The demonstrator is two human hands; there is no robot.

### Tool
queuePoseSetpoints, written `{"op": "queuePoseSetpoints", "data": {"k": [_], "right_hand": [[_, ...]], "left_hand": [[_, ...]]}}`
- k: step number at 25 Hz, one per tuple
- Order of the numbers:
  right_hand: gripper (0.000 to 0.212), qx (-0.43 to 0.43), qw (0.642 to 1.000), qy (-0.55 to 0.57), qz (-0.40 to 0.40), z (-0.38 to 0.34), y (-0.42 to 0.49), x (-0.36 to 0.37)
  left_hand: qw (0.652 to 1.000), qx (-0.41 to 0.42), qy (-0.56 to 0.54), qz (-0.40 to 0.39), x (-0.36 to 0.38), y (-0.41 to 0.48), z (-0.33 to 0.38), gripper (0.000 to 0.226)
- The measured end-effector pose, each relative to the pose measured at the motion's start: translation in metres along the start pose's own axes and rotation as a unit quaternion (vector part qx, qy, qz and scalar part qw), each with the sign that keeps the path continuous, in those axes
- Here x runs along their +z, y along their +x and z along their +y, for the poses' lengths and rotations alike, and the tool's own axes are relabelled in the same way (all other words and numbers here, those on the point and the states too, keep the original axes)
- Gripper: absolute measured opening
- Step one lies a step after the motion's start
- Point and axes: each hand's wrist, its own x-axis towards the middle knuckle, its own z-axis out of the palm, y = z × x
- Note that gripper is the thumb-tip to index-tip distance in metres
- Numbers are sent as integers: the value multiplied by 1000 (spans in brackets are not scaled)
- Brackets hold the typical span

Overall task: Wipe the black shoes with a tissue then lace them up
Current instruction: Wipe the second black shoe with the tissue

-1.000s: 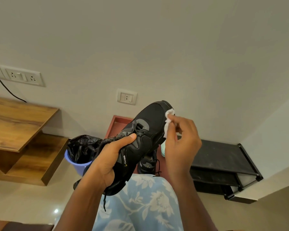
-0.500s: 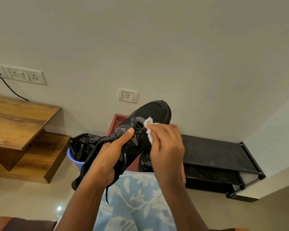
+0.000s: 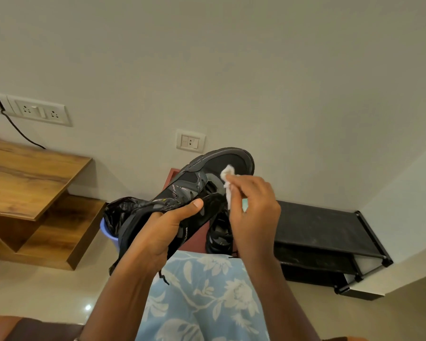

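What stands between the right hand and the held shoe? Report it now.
Nothing visible blocks it. The right hand pinches the tissue and presses it on the toe of the held shoe, which the left hand grips at mid-length. Only the tissue lies between hand and shoe. The second shoe sits below.

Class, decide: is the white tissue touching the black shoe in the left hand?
Touching. The head view shows the right hand pressing the tissue against the shoe near its toe.

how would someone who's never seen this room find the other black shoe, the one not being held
Start at the low black shoe rack against the wall. Just left of it lies a maroon board, and the shoe sits on it. Unlike the held shoe, it rests there untouched.
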Motion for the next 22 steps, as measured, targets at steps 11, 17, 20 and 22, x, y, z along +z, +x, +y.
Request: {"op": "queuePoseSetpoints", "data": {"k": [11, 17, 20, 22], "right_hand": [[32, -40, 999, -26, 5, -17, -1, 9], [28, 2, 996, -68, 64, 0, 31, -1], [31, -60, 996, -58, 27, -16, 7, 10], [33, -98, 994, -49, -4, -18, -7, 15]], "left_hand": [[997, 49, 31, -41, -1, -4, 0, 46], [998, 34, 43, -12, 4, -4, -3, 54], [998, 52, 43, -1, 9, -2, -6, 28], [997, 62, 54, 7, 10, -3, -8, 21]]}}
